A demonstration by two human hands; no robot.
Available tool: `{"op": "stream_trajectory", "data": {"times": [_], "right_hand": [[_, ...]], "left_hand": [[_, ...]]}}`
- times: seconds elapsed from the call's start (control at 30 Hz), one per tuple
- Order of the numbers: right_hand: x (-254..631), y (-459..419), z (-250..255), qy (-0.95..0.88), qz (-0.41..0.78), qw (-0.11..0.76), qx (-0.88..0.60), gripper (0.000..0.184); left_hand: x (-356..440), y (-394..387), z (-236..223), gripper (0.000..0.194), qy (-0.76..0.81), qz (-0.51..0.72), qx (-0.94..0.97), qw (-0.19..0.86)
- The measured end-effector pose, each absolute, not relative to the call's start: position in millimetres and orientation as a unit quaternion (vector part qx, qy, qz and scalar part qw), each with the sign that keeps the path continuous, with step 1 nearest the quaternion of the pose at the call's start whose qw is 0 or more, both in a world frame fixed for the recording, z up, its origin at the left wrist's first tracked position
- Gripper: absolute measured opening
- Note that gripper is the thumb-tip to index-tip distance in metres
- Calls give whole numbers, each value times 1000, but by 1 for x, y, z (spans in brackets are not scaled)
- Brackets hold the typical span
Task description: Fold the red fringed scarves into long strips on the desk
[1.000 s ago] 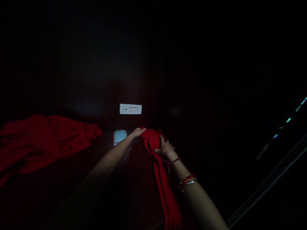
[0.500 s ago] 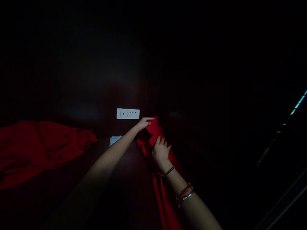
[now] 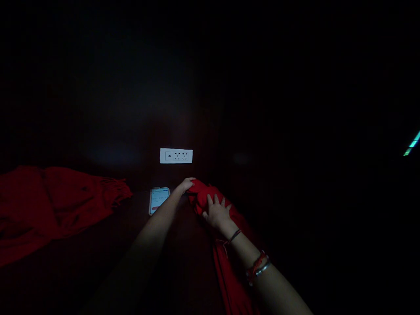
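A long piece of red cloth runs from the lower edge up to the middle of the view, bunched at its far end. My left hand grips the cloth's far left edge, its fingers partly hidden. Spread fingers of my right hand lie flat on top of the bunched part. The right wrist carries a dark cord, a red bracelet and a silver bangle. Under the left forearm lies a phone with a lit screen, partly covered by the arm.
A red fringed scarf lies spread out at the left. On the dark upright surface behind is a white socket panel. A lit strip shows at the far right. Most of the surroundings are too dark to make out.
My left hand has come down and to the left, folding the cloth's raised end over with it. My right hand stays on the cloth, fingers more spread. More of the phone shows.
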State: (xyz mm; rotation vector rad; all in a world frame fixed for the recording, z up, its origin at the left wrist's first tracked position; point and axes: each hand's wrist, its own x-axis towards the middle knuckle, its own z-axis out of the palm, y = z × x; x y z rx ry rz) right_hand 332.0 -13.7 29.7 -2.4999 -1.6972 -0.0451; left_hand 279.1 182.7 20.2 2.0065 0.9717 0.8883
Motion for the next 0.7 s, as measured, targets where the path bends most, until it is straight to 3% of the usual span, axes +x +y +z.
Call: {"op": "stream_trajectory", "data": {"times": [0.2, 0.33, 0.5, 0.7], "right_hand": [[344, -19, 28, -573, 7, 60, -817, 58], [349, -24, 28, -578, 14, 66, -813, 60], [357, -46, 34, -529, 67, 35, -845, 67], [331, -103, 11, -482, 65, 31, -873, 85]], "left_hand": [[275, 181, 19, 32, 386, 403, 788, 262], [269, 142, 21, 34, 283, 415, 843, 194], [263, 107, -4, 37, 157, 298, 935, 111], [264, 95, -7, 40, 202, 298, 932, 36]]}}
